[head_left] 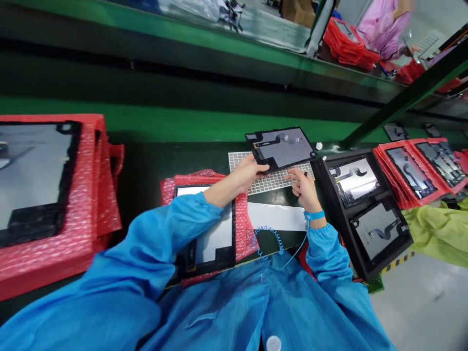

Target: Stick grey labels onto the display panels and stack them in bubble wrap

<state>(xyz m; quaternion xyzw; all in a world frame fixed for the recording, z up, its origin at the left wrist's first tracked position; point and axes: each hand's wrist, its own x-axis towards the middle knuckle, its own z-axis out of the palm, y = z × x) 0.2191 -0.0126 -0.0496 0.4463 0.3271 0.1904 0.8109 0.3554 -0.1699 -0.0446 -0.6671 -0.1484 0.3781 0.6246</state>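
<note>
My left hand (249, 173) grips the near left edge of a tablet screen panel (288, 146), its grey back with a ribbon cable facing up. The panel is tilted over a white sheet of small grid labels (276, 181) and covers part of it. My right hand (304, 187), a blue wrist strap (315, 215) at its wrist, is at the sheet's right end, below the panel. A thin black tool, perhaps a pen, shows between its bent fingers; its kind is unclear. Under my left forearm, another screen panel (215, 239) lies on red bubble wrap (243, 234).
A black tray (331, 204) with two screen panels stands at right. Beyond it are red bubble-wrap pouches (402, 180) with panels and a co-worker's yellow-green sleeve (435, 231). A red-wrapped stack (106, 195) stands at left. A green shelf (183, 36) runs along the back.
</note>
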